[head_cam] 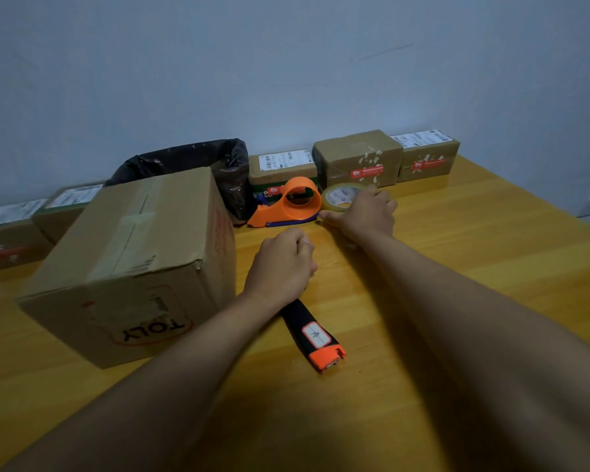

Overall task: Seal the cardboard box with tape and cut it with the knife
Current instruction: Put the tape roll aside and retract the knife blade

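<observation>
Two bare hands are stretched forward over a yellow wooden table (457,267). A roll of clear tape (341,197) is grasped by the right hand (365,216), with fingers curled over its top edge and the thumb beneath on the near side. Just left of that hand, an orange tape dispenser (290,206) is seen lying on the table, touching or almost touching the roll. The left hand (280,264) is held nearer the body, its fingers curled inward; whether anything is pinched inside cannot be told. Directly beneath the left wrist, a black knife (312,335) with an orange end cap and a white label is laid flat, its front end hidden under the hand. To the left of the left hand, a large cardboard box (130,264) is set, its top flaps closed and crossed by a strip of tape, printed letters showing upside down on its near face. Beyond both hands, small taped parcels (358,158) are lined along the wall, and a black plastic bag (201,165) is bunched behind the large box.
</observation>
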